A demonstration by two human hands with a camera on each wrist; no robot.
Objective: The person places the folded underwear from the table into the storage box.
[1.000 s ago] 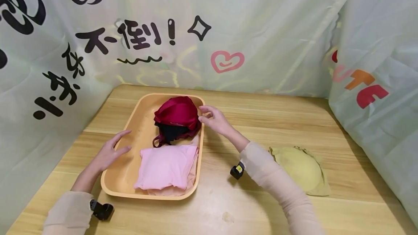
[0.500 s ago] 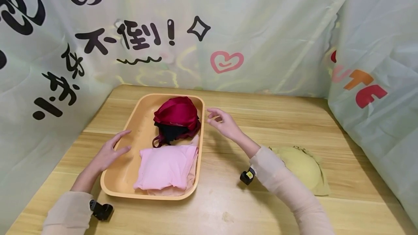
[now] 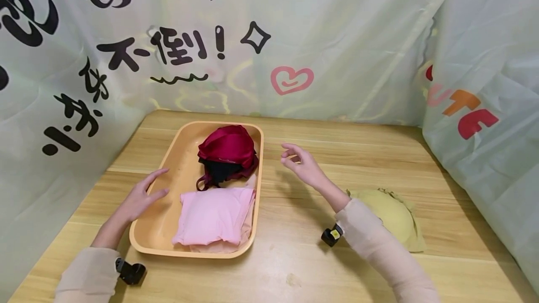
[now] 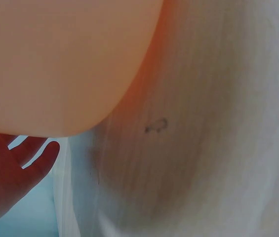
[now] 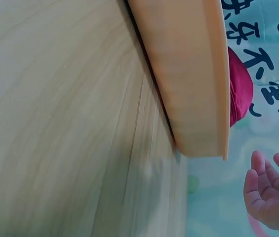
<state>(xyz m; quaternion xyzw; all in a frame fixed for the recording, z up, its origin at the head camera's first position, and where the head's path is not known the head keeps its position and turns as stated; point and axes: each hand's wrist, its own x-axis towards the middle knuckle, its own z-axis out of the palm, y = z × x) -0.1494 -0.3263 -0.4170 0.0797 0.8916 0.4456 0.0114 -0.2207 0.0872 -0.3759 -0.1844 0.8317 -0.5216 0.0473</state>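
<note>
My left hand (image 3: 138, 198) lies over the left rim of an orange plastic tray (image 3: 162, 219), thumb and fingers spread and relaxed. Inside the tray, a dark red bra (image 3: 227, 144) with a black lining sits folded toward the back right. In front of it is a folded pink garment (image 3: 214, 214), with a paler one showing under its edge. My right hand (image 3: 305, 166) hovers to the right of the tray, holding nothing, its fingers loosely bent. The right wrist view shows that hand apart from the tray's side wall (image 5: 188, 74). A yellow-green bra (image 3: 385, 214) lies on the table, partly behind my right sleeve.
The wooden table (image 3: 286, 265) is enclosed by a printed curtain (image 3: 337, 50) at the back and both sides. A small black wrist camera (image 3: 131, 272) sits by the left sleeve, another black camera (image 3: 331, 236) by the right one.
My right hand has drawn away from the tray's right rim, moving right and slightly toward me. The left hand and the garments in the tray stay as they were.
</note>
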